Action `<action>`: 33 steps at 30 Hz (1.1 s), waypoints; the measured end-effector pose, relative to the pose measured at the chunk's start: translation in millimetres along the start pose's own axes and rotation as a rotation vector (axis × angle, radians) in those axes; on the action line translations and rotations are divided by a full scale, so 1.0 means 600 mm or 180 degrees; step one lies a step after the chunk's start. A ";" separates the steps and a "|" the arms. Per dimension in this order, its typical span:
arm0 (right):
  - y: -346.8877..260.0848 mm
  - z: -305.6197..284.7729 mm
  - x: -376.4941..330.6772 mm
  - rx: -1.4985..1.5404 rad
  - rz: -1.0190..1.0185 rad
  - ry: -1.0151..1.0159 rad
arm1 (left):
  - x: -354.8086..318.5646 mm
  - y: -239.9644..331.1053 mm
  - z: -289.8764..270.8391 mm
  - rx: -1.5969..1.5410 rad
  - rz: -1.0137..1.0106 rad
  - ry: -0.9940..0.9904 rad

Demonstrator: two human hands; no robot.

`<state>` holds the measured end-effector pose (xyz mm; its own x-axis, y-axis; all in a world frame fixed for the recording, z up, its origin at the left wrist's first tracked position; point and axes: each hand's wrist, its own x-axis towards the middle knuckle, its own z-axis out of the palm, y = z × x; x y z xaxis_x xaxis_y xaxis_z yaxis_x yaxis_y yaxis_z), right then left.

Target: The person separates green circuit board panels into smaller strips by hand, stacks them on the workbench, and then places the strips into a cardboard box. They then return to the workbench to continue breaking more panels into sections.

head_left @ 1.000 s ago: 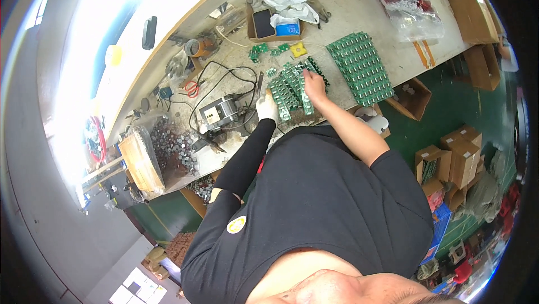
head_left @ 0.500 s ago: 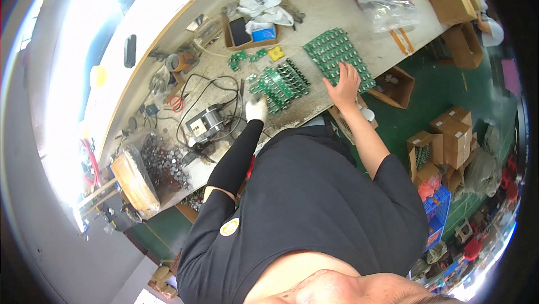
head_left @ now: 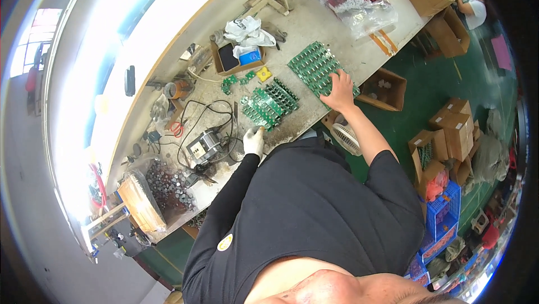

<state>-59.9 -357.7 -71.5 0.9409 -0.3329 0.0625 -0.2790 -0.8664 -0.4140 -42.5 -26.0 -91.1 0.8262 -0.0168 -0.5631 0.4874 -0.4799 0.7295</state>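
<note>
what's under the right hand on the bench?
The right hand lies flat on the near end of a sheet of green circuit boards. The boards beneath the palm are covered and cannot be seen.

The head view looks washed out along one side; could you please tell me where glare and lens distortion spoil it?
Head view: glare whitens the strip beyond the long pale workbench at upper left; fisheye bends the bench edge and darkens the corners; the flat sheet of green circuit boards under the bare right hand stays readable.
</note>
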 end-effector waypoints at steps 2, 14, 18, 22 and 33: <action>-0.023 -0.024 0.001 0.0145 -0.0258 0.0099 | -0.016 0.051 -0.012 -0.0949 -0.0476 -0.0646; -0.212 -0.135 -0.027 0.1699 -0.1460 0.0423 | 0.035 0.067 -0.059 -0.3156 0.0713 -0.2005; -0.197 -0.048 -0.015 0.4891 0.1568 -0.1314 | 0.008 0.054 -0.097 -0.3368 0.0573 -0.1734; -0.224 -0.038 -0.017 0.5667 0.1785 -0.1929 | -0.001 0.052 -0.118 -0.3566 0.0448 -0.1460; -0.291 -0.007 0.009 0.6030 0.1796 -0.2123 | -0.061 0.040 -0.240 -0.4008 0.0063 -0.0693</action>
<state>-6.8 -209.7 4.7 0.8736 0.1657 -0.4576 -0.4074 0.7633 -0.5013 -20.3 89.4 2.7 0.8314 -0.2145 -0.5126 0.5043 0.6788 0.5337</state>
